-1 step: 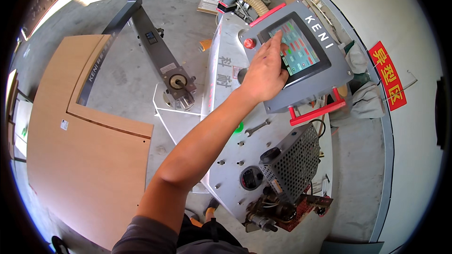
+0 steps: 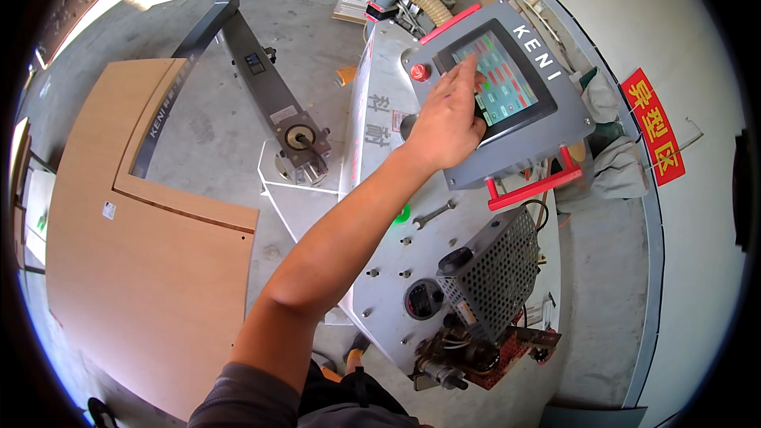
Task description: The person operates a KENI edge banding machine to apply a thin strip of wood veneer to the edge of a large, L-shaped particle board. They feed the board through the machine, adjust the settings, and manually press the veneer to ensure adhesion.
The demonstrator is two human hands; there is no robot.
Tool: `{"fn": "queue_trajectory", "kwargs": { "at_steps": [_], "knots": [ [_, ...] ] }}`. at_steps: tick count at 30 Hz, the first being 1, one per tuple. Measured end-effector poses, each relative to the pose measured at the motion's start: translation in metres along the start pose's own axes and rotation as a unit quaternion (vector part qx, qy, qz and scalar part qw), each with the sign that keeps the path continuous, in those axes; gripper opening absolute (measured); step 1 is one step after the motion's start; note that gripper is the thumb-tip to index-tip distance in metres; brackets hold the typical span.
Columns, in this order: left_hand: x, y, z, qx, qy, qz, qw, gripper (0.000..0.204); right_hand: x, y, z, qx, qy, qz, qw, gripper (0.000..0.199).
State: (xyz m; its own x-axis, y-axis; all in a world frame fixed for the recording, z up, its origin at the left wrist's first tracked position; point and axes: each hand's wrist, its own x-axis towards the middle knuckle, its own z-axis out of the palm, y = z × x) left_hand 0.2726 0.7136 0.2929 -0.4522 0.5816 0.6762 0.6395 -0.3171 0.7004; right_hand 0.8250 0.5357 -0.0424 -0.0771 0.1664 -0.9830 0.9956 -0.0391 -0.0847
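Nothing has moved since the earlier frame: your right hand [image 2: 448,115] sits on the touch screen [image 2: 501,79], grip loose around nothing, forefinger out, arm stretched up from below. Your palm crowds the red stop button [image 2: 419,72] just left; a slip could trigger it.
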Motion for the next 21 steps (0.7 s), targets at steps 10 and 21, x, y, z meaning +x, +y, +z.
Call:
{"fn": "queue_trajectory", "kwargs": {
  "at_steps": [10,21],
  "knots": [
    [-0.088,0.025,-0.044,-0.075,0.095,-0.161,0.979,0.058,-0.007,0.021,0.01,-0.005,0.018,-0.027,0.999,0.035],
    [-0.427,0.081,-0.245,0.189,0.254,-0.462,0.829,0.019,0.0,0.18,0.075,-0.229,0.04,-0.131,0.964,0.035]
  ]
}}
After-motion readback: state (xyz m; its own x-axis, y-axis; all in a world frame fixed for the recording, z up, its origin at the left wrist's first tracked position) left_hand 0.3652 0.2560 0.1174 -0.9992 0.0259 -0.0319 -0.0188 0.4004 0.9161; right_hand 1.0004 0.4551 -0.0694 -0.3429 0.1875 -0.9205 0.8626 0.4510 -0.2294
